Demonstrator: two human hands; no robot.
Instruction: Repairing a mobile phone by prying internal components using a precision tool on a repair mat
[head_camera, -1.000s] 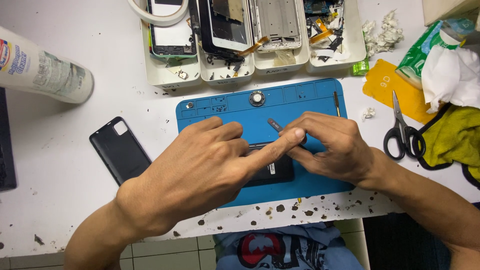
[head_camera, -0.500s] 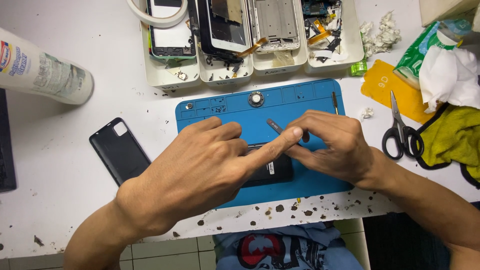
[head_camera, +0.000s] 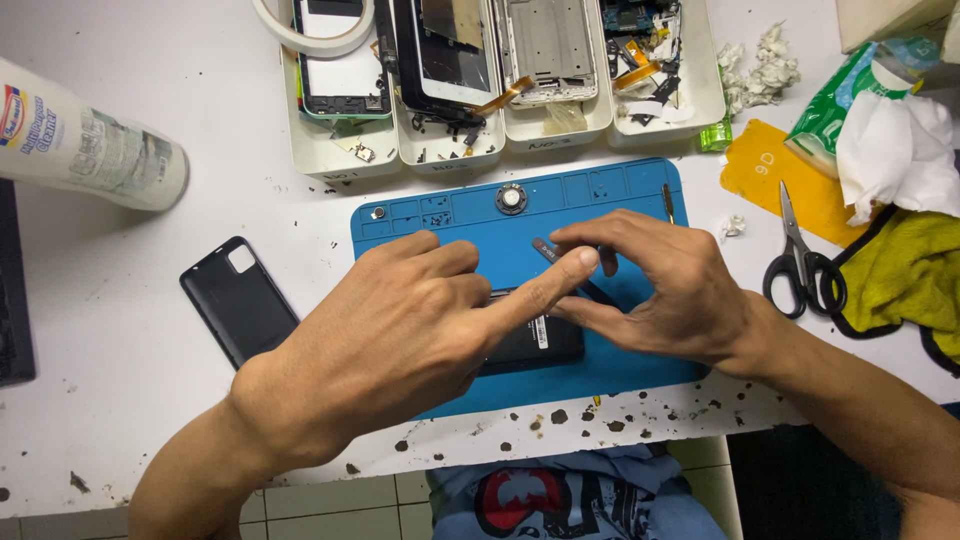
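Pressing the black phone (head_camera: 530, 345) flat, left hand (head_camera: 390, 340) meets right hand (head_camera: 665, 290), pinching (contents hidden).

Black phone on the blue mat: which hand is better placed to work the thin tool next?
Right, probably. The right hand pinches the thin tool at its fingertips, just above the black phone. The left hand lies over the phone, its forefinger reaching to the right fingertips, so it suits bracing.
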